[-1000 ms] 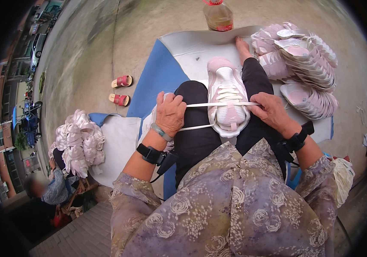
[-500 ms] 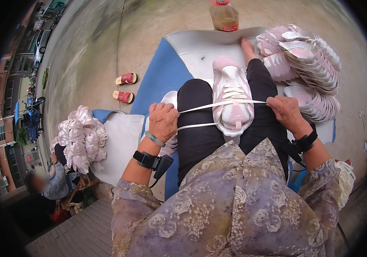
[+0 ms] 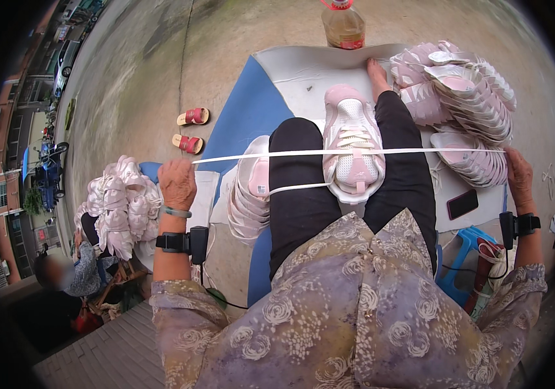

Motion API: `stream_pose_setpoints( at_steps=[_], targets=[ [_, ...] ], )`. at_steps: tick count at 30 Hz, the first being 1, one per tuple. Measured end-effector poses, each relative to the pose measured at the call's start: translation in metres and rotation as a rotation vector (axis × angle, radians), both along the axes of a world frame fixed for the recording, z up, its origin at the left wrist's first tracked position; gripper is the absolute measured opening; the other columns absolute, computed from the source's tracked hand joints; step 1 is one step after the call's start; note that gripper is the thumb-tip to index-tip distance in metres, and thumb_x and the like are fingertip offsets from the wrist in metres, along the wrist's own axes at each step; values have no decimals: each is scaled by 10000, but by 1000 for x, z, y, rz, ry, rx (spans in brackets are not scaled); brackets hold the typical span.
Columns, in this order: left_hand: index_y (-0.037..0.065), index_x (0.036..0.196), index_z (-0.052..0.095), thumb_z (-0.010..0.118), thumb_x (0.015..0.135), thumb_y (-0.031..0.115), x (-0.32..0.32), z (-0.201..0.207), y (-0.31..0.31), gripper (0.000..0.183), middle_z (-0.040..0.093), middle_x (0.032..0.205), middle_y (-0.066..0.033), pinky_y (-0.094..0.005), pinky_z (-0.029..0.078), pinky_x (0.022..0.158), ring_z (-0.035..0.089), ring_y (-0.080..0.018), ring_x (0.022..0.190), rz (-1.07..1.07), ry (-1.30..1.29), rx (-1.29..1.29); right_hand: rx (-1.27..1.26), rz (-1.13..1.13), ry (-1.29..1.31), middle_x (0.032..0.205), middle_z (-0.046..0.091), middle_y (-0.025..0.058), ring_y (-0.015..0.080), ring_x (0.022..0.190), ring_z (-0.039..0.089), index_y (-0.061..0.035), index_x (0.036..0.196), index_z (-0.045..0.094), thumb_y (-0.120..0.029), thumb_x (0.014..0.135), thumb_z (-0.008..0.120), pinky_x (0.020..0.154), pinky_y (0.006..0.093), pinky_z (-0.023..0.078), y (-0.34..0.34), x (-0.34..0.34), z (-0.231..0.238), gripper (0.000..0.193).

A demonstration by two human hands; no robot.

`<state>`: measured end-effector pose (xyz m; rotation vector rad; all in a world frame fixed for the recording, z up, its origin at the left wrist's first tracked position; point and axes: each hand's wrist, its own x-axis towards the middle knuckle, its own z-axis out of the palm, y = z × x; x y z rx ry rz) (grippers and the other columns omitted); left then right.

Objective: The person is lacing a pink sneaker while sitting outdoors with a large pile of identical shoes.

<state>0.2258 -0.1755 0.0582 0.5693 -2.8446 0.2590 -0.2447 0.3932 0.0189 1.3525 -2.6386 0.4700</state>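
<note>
A pink and white shoe upper [image 3: 356, 170] lies between my thighs, with short laces crossed over its tongue. Across it runs a long white shoelace [image 3: 290, 153], stretched straight from side to side. My left hand [image 3: 177, 183] is closed on the lace's left end, out past my left knee. Far to the right, my right hand [image 3: 519, 172] pinches the other end, above the lower stack of uppers. A second strand of white lace reaches from the upper's left side over my left thigh; its far end is hidden.
Stacked pink-white uppers [image 3: 469, 97] stand at the right, more [image 3: 245, 207] beside my left knee. A phone [image 3: 462, 205] lies on the blue and white sheet [image 3: 238, 104]. A bottle [image 3: 343, 29], red slippers [image 3: 193, 117] and a blue stool [image 3: 456, 266] are around. Another person [image 3: 83, 275] sits at left.
Both hands have moved apart, left hand leftward and right hand rightward. The lace span between them is now much longer. The phone and blue stool have come into clearer view.
</note>
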Motion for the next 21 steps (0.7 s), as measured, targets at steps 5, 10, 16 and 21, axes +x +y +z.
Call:
stream_pose_setpoints(
  at_steps=[5,10,16,21],
  targets=[
    [54,726,536,507,873,216,3,3,-25,221,550,623,-98,-365,408,470,539,-257,535,159,105,-71,-241,-251,-218,662,583,66,154,575,552,-37,904,596,-132,894,522,527,262,424,-16,-8,14,121],
    [66,723,533,487,913,303,-50,-35,52,307,539,549,-38,-196,323,313,409,-64,337,547,206,1365,-301,-380,-1291,504,433,-27,52,398,354,-89,766,550,-311,899,479,365,202,270,-97,86,-7,268],
    [40,804,527,475,921,190,-119,-39,140,197,597,613,-70,-183,386,341,523,-91,390,459,-20,2109,-230,-236,-1828,716,596,19,74,522,541,-77,889,531,-190,900,488,456,189,413,-179,153,-4,122],
    [29,830,533,495,917,196,-152,-38,158,192,612,659,-56,-197,465,409,573,-89,467,467,63,2227,-412,-195,-1579,785,597,0,51,691,560,-74,923,591,-236,894,549,552,188,440,-207,160,-9,171]
  ],
)
